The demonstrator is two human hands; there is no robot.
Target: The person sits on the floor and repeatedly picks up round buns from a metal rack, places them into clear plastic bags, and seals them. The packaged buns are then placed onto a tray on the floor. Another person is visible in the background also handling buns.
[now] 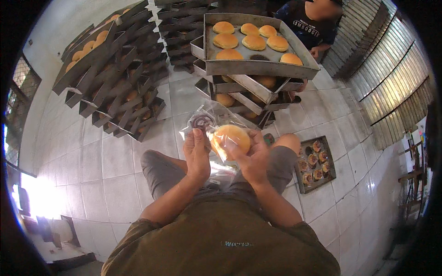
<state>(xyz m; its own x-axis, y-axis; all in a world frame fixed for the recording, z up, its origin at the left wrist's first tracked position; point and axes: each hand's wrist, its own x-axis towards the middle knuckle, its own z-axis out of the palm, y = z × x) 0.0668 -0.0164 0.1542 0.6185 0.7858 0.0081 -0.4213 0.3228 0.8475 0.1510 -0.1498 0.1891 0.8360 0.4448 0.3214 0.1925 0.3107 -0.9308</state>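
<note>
A round golden bun [232, 138] is held in front of me, above my lap, with clear plastic over part of it. My right hand [254, 161] is closed around the bun's right side, its thumb across the front. On the other side, my left hand [198, 154] pinches a clear plastic bag [202, 120] with a dark round print on it. How far the bun sits inside the bag I cannot tell. More clear plastic bags [220, 175] lie on my lap between my legs.
Ahead stands a stack of metal trays, the top tray [262, 68] bearing several buns. Tall stacks of bun trays [110, 69] rise at the left. A small tray [309, 187] of wrapped buns lies on the tiled floor at right. Another person [306, 25] is behind the trays.
</note>
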